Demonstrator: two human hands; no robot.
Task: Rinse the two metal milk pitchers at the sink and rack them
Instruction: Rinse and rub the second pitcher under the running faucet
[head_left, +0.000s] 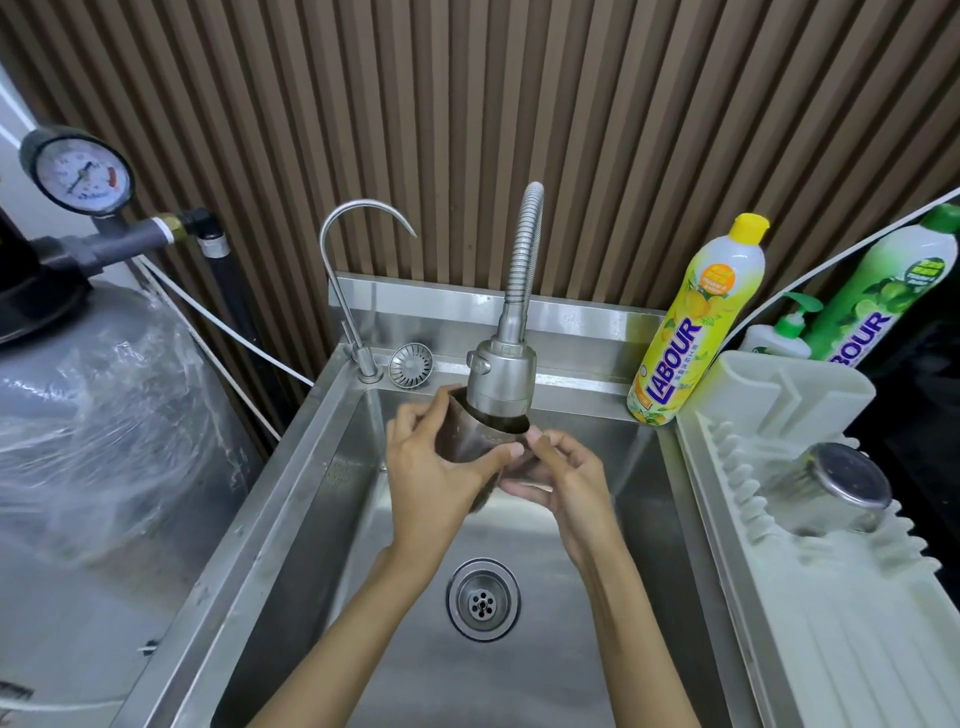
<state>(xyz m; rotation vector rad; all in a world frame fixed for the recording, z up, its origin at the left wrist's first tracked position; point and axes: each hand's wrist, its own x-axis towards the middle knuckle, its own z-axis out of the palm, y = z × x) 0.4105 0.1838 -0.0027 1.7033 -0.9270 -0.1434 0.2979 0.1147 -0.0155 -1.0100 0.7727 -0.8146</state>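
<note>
A metal milk pitcher (475, 434) is held upright over the steel sink (332, 499), its mouth right under the flexible tap's spray head (501, 376). My left hand (434, 467) wraps round the pitcher's left side. My right hand (558, 475) grips its right side, low down, with the thumb on the wall. A second metal pitcher (826, 488) lies upside down on the white drying rack (831, 613) at the right. I cannot tell whether water is running.
A thin gooseneck tap (345, 249) and a loose strainer (410, 364) sit at the sink's back left. Yellow (696, 322) and green (878, 296) dish-soap bottles and a pump bottle (779, 332) stand behind the rack. A wrapped grey tank (104, 415) with a pressure gauge stands at left. The drain (483, 600) lies below.
</note>
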